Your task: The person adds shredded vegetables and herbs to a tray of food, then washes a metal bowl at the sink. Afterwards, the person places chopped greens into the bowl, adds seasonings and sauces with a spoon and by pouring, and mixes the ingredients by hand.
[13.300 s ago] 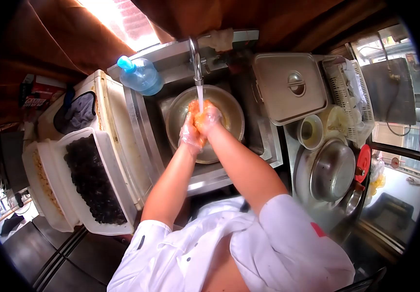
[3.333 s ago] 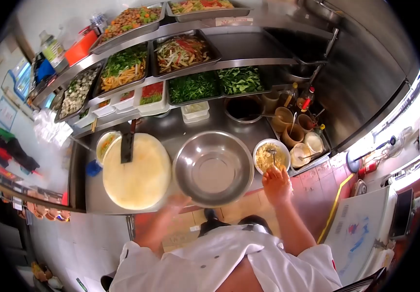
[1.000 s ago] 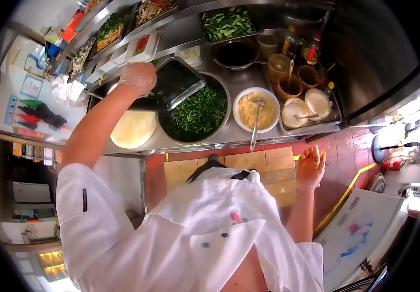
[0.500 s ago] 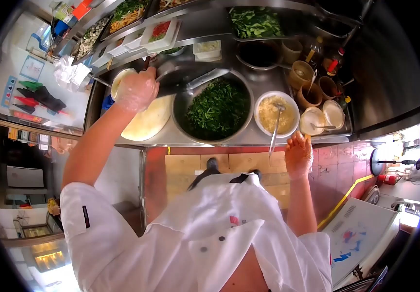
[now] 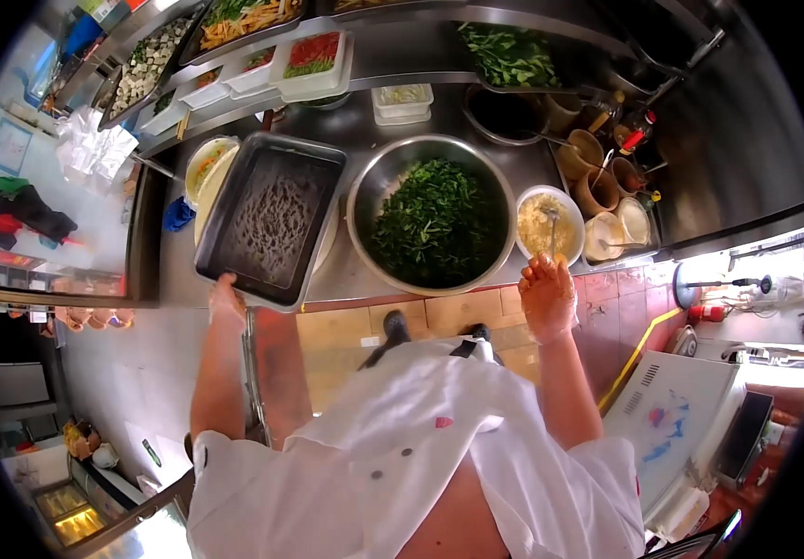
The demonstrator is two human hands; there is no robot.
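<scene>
My left hand [image 5: 227, 306], in a clear glove, grips the near left edge of a dark rectangular tray [image 5: 271, 214]. The tray's inside looks wet or greasy, and it covers most of a pale round board [image 5: 326, 240]. Close to its right side stands a large steel bowl [image 5: 355, 238] of chopped leafy greens [image 5: 432, 219]. My right hand [image 5: 548, 298] is raised palm up just in front of a white bowl [image 5: 570, 253] of minced garlic-like paste [image 5: 540, 224] with a spoon [image 5: 554, 228] in it. Its loosely bent fingers carry bits of residue and hold nothing.
Seasoning pots [image 5: 597, 191] and bottles [image 5: 637, 130] crowd the right corner. Behind the greens sits a bowl of dark liquid [image 5: 506, 112]. Overhead shelves hold trays of cut vegetables [image 5: 509, 56] and white tubs [image 5: 313, 70]. A blue cloth [image 5: 178, 214] lies at the left.
My left hand has come back toward me from the rear of the counter, bringing the dark tray over the round board. My right hand has shifted slightly left and nearer to me.
</scene>
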